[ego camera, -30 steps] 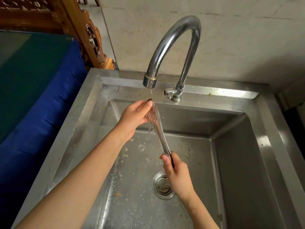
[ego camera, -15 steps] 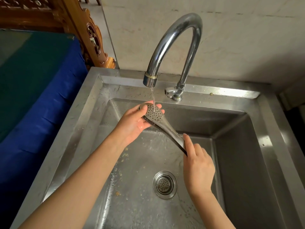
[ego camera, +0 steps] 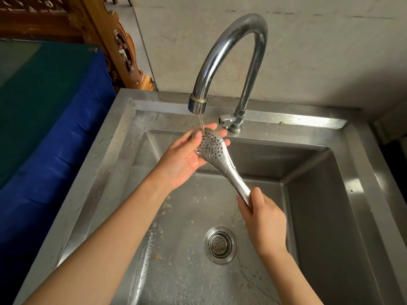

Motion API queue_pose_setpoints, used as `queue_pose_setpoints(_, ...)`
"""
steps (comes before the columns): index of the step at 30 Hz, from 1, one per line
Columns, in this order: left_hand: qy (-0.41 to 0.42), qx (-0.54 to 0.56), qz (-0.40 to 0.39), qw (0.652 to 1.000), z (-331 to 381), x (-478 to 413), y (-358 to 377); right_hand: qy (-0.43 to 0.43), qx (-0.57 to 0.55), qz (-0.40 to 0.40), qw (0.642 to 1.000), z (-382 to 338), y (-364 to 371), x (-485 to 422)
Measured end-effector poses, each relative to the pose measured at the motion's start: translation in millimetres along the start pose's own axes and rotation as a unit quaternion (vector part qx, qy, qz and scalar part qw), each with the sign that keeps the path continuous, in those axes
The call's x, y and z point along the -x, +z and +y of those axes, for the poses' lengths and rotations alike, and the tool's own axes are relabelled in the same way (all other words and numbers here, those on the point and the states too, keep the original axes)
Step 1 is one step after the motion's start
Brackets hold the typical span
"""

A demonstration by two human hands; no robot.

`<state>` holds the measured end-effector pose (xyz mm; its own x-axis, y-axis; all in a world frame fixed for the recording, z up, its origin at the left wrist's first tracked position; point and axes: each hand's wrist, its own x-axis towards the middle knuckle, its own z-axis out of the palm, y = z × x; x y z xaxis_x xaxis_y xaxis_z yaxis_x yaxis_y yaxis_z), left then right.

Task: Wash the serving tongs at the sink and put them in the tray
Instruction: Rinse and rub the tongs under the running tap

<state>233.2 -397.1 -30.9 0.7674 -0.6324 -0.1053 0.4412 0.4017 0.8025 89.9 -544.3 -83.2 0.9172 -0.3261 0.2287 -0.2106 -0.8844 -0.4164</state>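
The sink (ego camera: 361, 183) held a wet film, a strainer (ego camera: 220, 245) in its floor, and food bits (ego camera: 157, 257) scattered at 8 o'clock from the strainer. The tongs (ego camera: 222, 164) were over the basin, slanting from the handle at 5 o'clock up to the perforated head at 11 o'clock, which sat right under the stream (ego camera: 201, 122). My right hand (ego camera: 264, 221) was curled tight round the handle end. My left hand (ego camera: 187, 159) lay under the head, fingers straight behind it and thumb at its edge, cradling it rather than clamping.

The tap (ego camera: 231, 47) rose from the back ledge at 12 o'clock. A blue cloth (ego camera: 55, 139) lay at 9 o'clock, carved wood (ego camera: 123, 51) stood at 11 o'clock, and a pale wall (ego camera: 319, 51) was behind.
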Motion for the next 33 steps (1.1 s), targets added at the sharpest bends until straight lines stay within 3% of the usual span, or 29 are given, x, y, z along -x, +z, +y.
queue_pose_setpoints(8, 0.007, -0.101, 0.062, 0.993, 2.1, 1.7, -2.1, -0.019, -0.051, -0.025, 0.998, -11.0, 4.4, -4.2)
queue_pose_setpoints(12, -0.039, -0.215, 0.11, 0.97, 2.8, 4.8, 2.0, 0.019, -0.114, -0.073, 0.991, -15.8, 14.1, -1.8)
queue_pose_setpoints(18, -0.028, -0.302, 0.18, 0.936, 10.1, 19.2, -4.3, -0.018, -0.104, -0.05, 0.993, -23.7, 22.1, -4.6)
queue_pose_setpoints(22, -0.004, -0.44, 0.277, 0.854, 14.1, 45.6, -26.7, -0.042, -0.152, -0.101, 0.982, -35.5, 35.5, 2.2)
queue_pose_setpoints(27, 0.015, -0.593, 0.37, 0.715, 22.0, 108.2, -59.0, -0.04, -0.21, -0.177, 0.961, -48.9, 64.8, 27.2)
queue_pose_setpoints(30, 0.035, -0.685, 0.374, 0.624, 18.7, 148.1, -70.1, -0.021, -0.216, -0.218, 0.952, -51.3, 88.3, 49.4)
queue_pose_setpoints(33, -0.003, -0.744, 0.352, 0.569, 9.4, 180.3, -80.7, 0.003, -0.183, -0.271, 0.945, -47.8, 111.4, 79.4)
